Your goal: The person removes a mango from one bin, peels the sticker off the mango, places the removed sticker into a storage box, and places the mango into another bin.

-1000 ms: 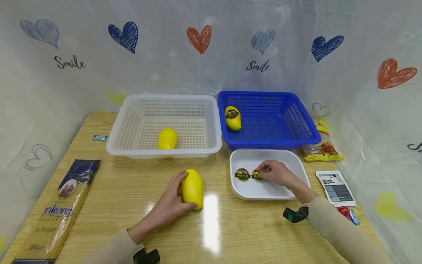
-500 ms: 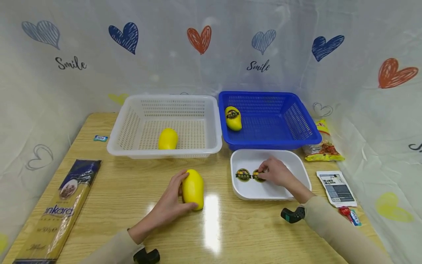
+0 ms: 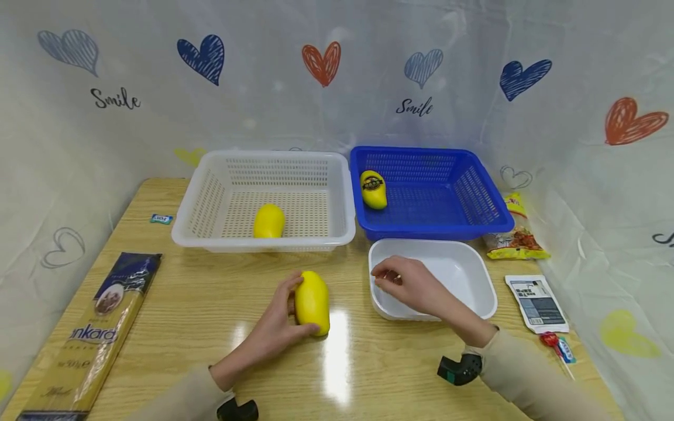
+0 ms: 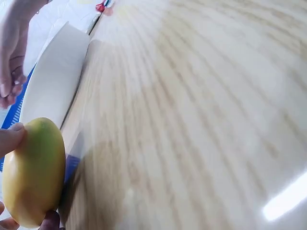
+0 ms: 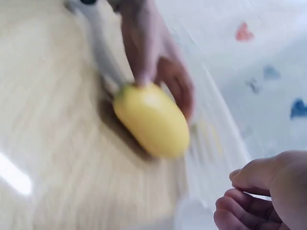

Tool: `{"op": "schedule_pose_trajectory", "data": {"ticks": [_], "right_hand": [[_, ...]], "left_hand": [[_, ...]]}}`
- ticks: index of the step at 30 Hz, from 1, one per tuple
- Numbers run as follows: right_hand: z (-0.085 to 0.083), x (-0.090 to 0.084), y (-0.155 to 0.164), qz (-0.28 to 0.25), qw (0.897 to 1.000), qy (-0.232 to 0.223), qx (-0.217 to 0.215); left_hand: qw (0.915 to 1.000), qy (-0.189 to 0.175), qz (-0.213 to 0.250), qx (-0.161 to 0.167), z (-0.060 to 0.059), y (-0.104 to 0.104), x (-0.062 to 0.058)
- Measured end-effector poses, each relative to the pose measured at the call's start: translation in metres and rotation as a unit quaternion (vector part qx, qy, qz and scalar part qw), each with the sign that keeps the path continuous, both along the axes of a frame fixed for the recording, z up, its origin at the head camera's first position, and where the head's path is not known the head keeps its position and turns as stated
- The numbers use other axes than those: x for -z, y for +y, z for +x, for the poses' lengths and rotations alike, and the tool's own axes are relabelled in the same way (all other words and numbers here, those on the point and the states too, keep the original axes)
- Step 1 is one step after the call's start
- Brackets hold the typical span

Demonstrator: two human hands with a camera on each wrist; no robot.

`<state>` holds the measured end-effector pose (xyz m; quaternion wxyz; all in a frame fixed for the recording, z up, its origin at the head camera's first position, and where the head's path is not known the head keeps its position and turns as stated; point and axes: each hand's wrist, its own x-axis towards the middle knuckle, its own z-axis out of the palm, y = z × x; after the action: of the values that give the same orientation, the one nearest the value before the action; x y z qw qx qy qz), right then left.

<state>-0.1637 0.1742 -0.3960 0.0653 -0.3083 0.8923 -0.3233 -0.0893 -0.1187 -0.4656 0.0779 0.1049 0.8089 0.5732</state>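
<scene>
My left hand [image 3: 284,316] grips a plain yellow mango [image 3: 312,301] lying on the wooden table; the left wrist view shows this mango [image 4: 33,172] between my fingertips [image 4: 12,136]. My right hand [image 3: 405,283] hovers over the left rim of the white tray [image 3: 484,280], fingertips pinched together, apparently on a sticker that the fingers mostly hide. The tray's stickers are covered by this hand. In the blurred right wrist view, my curled right hand [image 5: 268,191] is near the mango [image 5: 151,120].
A white basket [image 3: 263,242] holds a plain mango [image 3: 269,220]. A blue basket [image 3: 437,231] holds a stickered mango [image 3: 373,189]. A pasta pack [image 3: 89,345] lies at the left; a snack bag [image 3: 516,231] and a sachet [image 3: 536,304] at the right.
My right hand has lifted from the stickers in the tray and moved left toward the mango. My left hand has tilted the mango slightly.
</scene>
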Motion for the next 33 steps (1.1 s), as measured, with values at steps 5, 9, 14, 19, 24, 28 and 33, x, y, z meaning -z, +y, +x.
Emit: {"op": "schedule_pose_trajectory", "data": {"ticks": [5,9,14,19,24,28,33], "right_hand": [[0.02,0.001,-0.038,0.004,0.997,-0.001,-0.083],[0.03,0.009,-0.057,0.056,0.993,-0.02,-0.105],[0.036,0.019,-0.069,0.089,0.992,-0.005,-0.094],[0.038,0.024,-0.078,0.08,0.99,-0.038,-0.107],[0.039,0.027,-0.078,0.082,0.981,-0.063,-0.161],[0.038,0.028,-0.077,0.08,0.977,-0.06,-0.189],[0.037,0.03,-0.081,0.077,0.979,-0.076,-0.171]], "left_hand": [[0.9987,-0.026,0.039,0.017,0.006,0.005,0.004],[0.9968,-0.037,0.054,0.046,0.01,0.003,0.006],[0.9929,-0.028,0.046,0.107,0.01,-0.01,0.003],[0.9738,0.081,-0.123,0.174,-0.004,-0.04,-0.023],[0.9565,0.198,-0.155,0.148,-0.036,-0.084,-0.069],[0.9471,0.242,-0.199,0.068,-0.068,-0.131,-0.098],[0.9512,0.14,-0.275,0.005,-0.102,-0.195,-0.101]]}}
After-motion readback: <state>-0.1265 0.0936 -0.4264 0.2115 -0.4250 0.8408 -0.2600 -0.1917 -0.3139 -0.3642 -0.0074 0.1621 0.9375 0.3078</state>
